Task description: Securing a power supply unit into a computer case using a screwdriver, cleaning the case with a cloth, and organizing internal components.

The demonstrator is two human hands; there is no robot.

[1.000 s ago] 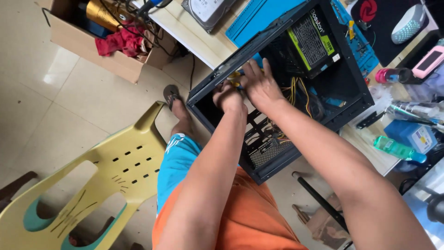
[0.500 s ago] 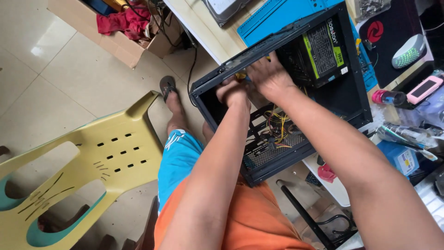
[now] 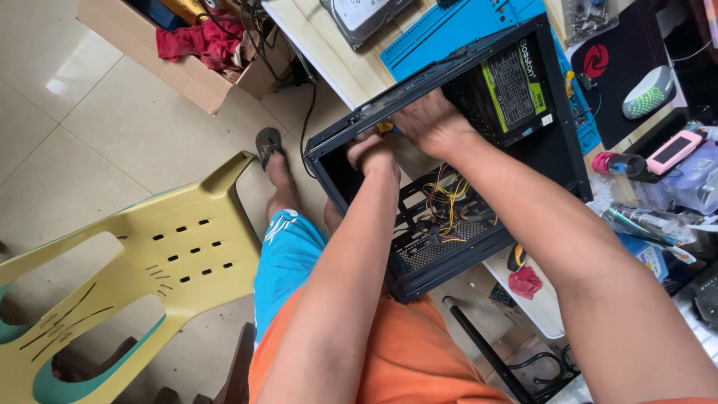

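Two hands work inside an open black computer case at the desk edge.

A yellow plastic chair [image 3: 149, 254] stands on the tiled floor to the left, close beside the person's leg. The computer case [image 3: 419, 258] lies tilted on the pale desk [image 3: 336, 52], its open side up, power supply [image 3: 512, 86] in the far corner and loose yellow wiring [image 3: 441, 206] below. A cardboard box [image 3: 187, 71] of clutter sits on the floor beyond. The left hand [image 3: 372, 152] is curled into a fist at the case's rim; the right hand [image 3: 426, 123] is closed just beside it, around a small yellow part [image 3: 384, 128] mostly hidden between them.
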